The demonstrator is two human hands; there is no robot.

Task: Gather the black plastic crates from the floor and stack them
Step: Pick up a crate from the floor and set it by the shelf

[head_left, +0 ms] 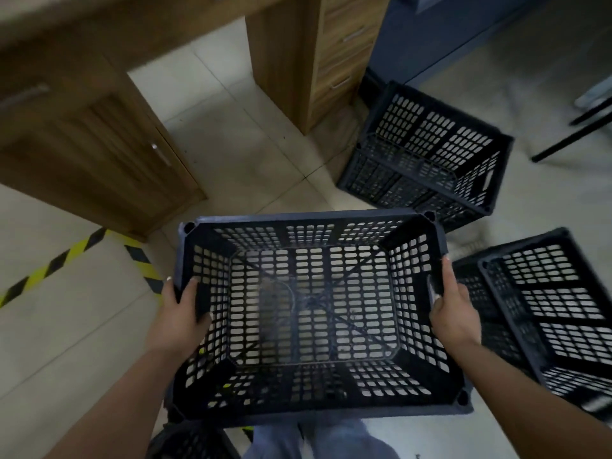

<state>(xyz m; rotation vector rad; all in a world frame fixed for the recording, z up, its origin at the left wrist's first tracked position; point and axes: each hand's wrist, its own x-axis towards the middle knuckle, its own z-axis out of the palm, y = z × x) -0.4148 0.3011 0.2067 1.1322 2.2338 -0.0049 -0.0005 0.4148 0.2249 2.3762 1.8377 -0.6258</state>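
Note:
I hold a black slotted plastic crate [313, 313] in front of me, open side up, above the tiled floor. My left hand [182, 309] grips its left wall at the handle and my right hand [452, 309] grips its right wall. A second black crate [427, 157] lies tipped on its side on the floor at the upper right, beside the drawer unit. Another black crate [556, 309] lies on the floor at the right. Part of one more crate [188, 442] shows at the bottom edge, under the held one.
A wooden desk [99, 127] with a cabinet door stands at the left, and a wooden drawer unit [337, 54] at the top middle. Yellow-black hazard tape [66, 256] runs across the floor at the left. Dark chair legs [576, 134] are at the far right.

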